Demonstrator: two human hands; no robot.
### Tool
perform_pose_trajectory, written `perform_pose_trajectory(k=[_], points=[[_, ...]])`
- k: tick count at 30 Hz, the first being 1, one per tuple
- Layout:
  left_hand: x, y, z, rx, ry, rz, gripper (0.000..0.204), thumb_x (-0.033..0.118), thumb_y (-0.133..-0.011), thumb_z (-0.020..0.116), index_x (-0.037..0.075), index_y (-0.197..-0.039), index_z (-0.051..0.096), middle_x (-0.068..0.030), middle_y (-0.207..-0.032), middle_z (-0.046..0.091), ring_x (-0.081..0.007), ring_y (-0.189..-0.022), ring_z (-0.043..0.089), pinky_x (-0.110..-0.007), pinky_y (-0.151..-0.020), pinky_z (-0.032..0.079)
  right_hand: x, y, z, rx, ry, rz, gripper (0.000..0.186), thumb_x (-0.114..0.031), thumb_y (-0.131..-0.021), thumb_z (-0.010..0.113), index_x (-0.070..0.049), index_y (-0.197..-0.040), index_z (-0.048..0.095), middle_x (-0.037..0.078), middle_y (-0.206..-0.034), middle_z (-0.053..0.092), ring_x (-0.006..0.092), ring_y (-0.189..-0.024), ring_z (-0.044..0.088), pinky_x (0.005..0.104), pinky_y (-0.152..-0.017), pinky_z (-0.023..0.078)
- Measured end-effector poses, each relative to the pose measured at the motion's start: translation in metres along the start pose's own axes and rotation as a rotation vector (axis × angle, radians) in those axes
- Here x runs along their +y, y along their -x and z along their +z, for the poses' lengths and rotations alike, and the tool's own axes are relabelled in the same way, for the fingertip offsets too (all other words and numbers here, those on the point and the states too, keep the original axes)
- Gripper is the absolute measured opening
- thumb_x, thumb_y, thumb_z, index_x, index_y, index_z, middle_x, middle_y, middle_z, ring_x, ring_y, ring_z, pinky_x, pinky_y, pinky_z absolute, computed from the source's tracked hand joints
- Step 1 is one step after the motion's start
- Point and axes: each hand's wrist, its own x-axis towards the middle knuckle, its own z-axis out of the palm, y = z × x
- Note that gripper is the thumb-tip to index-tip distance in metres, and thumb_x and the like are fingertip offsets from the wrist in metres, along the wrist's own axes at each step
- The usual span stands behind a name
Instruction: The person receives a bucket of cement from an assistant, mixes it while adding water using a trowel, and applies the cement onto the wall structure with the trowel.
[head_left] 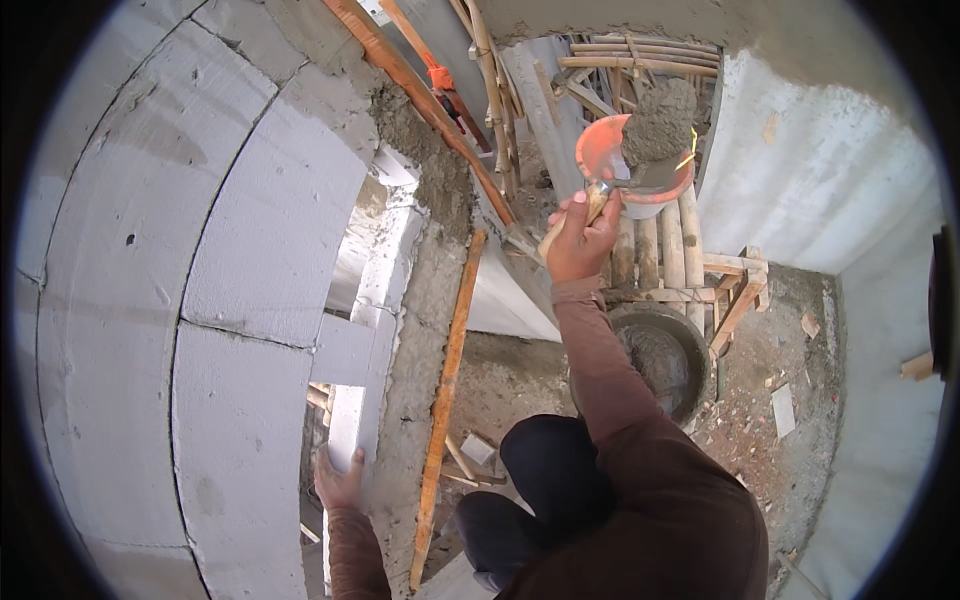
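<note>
My right hand (pixel 580 238) is closed round the wooden handle of a trowel (pixel 550 243), held out over an orange bucket (pixel 592 148). A heap of wet grey mortar (pixel 660 118) sits on the trowel's blade and hides most of it. Lower left, my left hand (pixel 340 480) grips the edge of a white block (pixel 346 415) in the window opening, its thumb on one side and fingers on the other. Beside that block, a strip of rough mortar (pixel 412 340) coats the ledge.
Large pale blocks (pixel 245 240) form the wall at left. A wooden batten (pixel 450 400) runs along the ledge. Below the bucket stand a pole scaffold (pixel 680 245) and a round tub (pixel 692 375) of mortar. Rubble litters the floor (pixel 770 350); a plastered wall (pixel 800 165) rises at right.
</note>
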Motion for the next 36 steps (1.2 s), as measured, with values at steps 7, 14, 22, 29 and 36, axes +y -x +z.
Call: perform_pose_trajectory(k=[7, 14, 22, 29, 36], points=[[0.015, -0.001, 0.001, -0.029, -0.001, -0.032, 0.063, 0.035, -0.071, 0.080, 0.000, -0.119, 0.059, -0.0240, -0.109, 0.066, -0.0426, -0.104, 0.062, -0.049, -0.090, 0.048, 0.106, 0.033, 0.143, -0.231, 0.418, 0.273, 0.054, -0.027, -0.093, 0.060, 0.001, -0.137, 0.045, 0.029, -0.115, 0.063, 0.0440, -0.107, 0.061, 0.0446, -0.089, 0.049], [-0.011, 0.003, 0.010, 0.059, -0.055, 0.006, 0.073, 0.048, -0.073, 0.079, 0.000, -0.122, 0.057, -0.0237, -0.111, 0.064, -0.0418, -0.105, 0.061, -0.048, -0.091, 0.048, -0.004, 0.084, 0.150, -0.565, 0.043, 0.135, 0.049, -0.022, -0.096, 0.059, 0.006, -0.134, 0.047, 0.014, -0.097, 0.064, 0.0222, -0.078, 0.064, 0.0334, -0.072, 0.052], [-0.004, 0.005, -0.004, 0.045, -0.024, -0.003, 0.075, 0.049, -0.077, 0.076, -0.005, -0.125, 0.054, -0.0256, -0.119, 0.062, -0.0401, -0.112, 0.060, -0.044, -0.096, 0.047, -0.092, 0.044, -0.158, -0.859, 0.764, 0.566, 0.032, -0.024, -0.098, 0.056, 0.003, -0.116, 0.057, 0.003, -0.075, 0.058, 0.0093, -0.053, 0.055, 0.0249, -0.049, 0.046], [-0.010, 0.002, 0.008, 0.004, -0.108, -0.026, 0.086, 0.062, -0.080, 0.069, -0.005, -0.132, 0.052, -0.0270, -0.125, 0.060, -0.0408, -0.117, 0.057, -0.045, -0.099, 0.045, -0.123, 0.036, -0.252, -1.029, 1.678, 0.932, 0.026, -0.020, -0.091, 0.061, 0.001, -0.105, 0.065, 0.015, -0.074, 0.066, 0.0266, -0.060, 0.066, 0.0374, -0.057, 0.053], [-0.016, -0.004, 0.015, -0.029, -0.085, -0.007, 0.089, 0.067, -0.080, 0.066, -0.004, -0.133, 0.052, -0.0269, -0.128, 0.059, -0.0410, -0.122, 0.055, -0.046, -0.101, 0.043, -0.042, 0.121, -0.287, -0.684, 0.985, 1.522, 0.037, -0.036, -0.096, 0.057, -0.005, -0.117, 0.062, 0.007, -0.078, 0.061, 0.0215, -0.065, 0.062, 0.0347, -0.057, 0.051]])
